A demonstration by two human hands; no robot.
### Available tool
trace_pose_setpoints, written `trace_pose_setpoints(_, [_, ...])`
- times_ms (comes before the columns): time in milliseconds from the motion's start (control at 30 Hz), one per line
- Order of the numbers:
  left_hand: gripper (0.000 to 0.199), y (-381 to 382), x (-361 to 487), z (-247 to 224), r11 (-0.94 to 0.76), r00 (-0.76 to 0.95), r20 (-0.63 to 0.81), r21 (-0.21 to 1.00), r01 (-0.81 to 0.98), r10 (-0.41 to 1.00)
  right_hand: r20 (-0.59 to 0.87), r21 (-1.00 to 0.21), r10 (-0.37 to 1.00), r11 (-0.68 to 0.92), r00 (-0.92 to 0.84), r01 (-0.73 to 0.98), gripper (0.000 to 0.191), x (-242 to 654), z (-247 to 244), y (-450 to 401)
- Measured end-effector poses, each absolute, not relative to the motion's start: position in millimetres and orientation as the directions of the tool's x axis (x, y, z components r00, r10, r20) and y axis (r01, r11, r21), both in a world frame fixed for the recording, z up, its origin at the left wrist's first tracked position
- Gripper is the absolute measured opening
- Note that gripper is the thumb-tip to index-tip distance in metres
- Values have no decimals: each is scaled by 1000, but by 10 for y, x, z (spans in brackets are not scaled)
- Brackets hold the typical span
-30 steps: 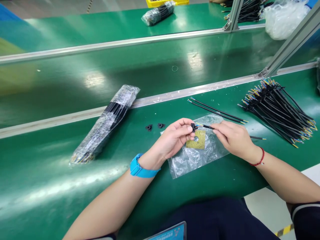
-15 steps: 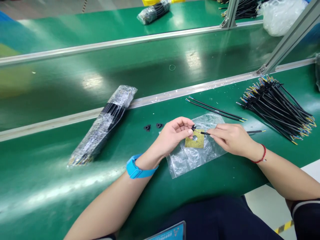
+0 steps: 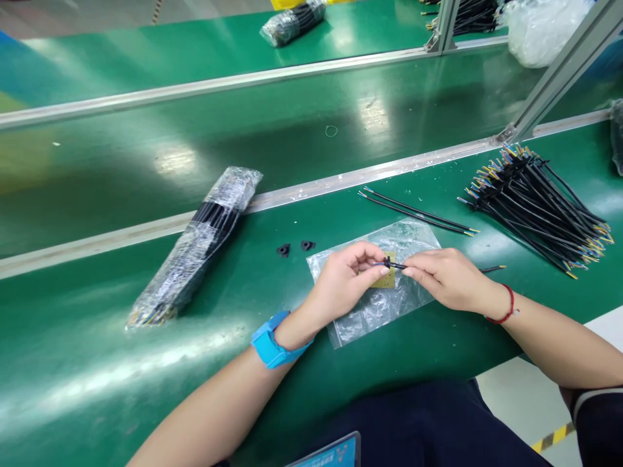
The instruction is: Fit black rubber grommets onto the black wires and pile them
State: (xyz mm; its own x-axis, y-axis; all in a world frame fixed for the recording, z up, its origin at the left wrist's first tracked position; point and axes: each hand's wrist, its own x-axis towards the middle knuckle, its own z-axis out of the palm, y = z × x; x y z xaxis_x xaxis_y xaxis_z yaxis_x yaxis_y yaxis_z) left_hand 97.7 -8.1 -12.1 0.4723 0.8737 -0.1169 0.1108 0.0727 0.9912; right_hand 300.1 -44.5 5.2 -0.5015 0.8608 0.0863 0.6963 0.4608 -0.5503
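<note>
Over a clear plastic bag (image 3: 355,324), my left hand (image 3: 346,277) pinches a small black plastic part (image 3: 388,262) at its fingertips. A thin blue wire shows between finger and thumb, on the left side of the part. My right hand (image 3: 445,279) grips a black cable (image 3: 399,266) close to the part; its other end, with bared coloured wires, sticks out behind the hand. The cable's front end runs into the part. A yellowish square plate (image 3: 390,280) lies on the bag under my hands, partly hidden. Two similar black parts (image 3: 283,250) lie left of the bag.
Two loose black cables (image 3: 418,211) lie behind the bag. At right is a large pile of cables (image 3: 540,207). A plastic-wrapped cable bundle (image 3: 195,250) rests at left, across the metal rail (image 3: 311,189). A metal post (image 3: 549,84) rises at back right.
My hands have come closer together, the left one moving right. The cable's wires now reach through the black part, with blue showing on its left side.
</note>
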Motion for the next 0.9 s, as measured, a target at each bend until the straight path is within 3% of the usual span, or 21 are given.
trace_pose_setpoints(67, [9,-97,962,-120,-88,497,-19,978,191,868,-34,-688,859,351,-511,635,30,3002,84,-426])
trace_pose_setpoints(167, [5,-119,950,-108,-261,562,90,937,232,822,-148,-796,857,192,-493,574,25,2991,92,-405])
trace_pose_setpoints(367, [4,-142,994,-90,-440,643,161,847,300,749,-164,-811,847,177,-506,558,30,2937,21,-406])
trace_pose_setpoints(467, [9,-121,1011,-97,-332,575,139,911,245,806,-2,-719,888,318,-460,618,33,2925,17,-408])
trace_pose_setpoints(600, [23,-108,1021,-100,6,552,-37,998,59,833,268,-391,870,491,-414,778,33,2926,20,-449])
trace_pose_setpoints(667, [19,-124,1029,-95,98,574,-112,994,55,811,323,-281,843,520,-430,807,33,2931,10,-475])
trace_pose_setpoints(733, [16,-146,1036,-87,101,578,-131,991,85,805,333,-259,826,545,-456,798,32,2940,0,-490])
trace_pose_setpoints(800, [14,-160,1034,-81,25,566,-89,993,119,820,293,-336,832,551,-471,764,31,2950,0,-488])
trace_pose_setpoints(900, [10,-157,1021,-82,-195,575,50,962,193,816,143,-571,862,473,-486,670,30,2954,36,-468])
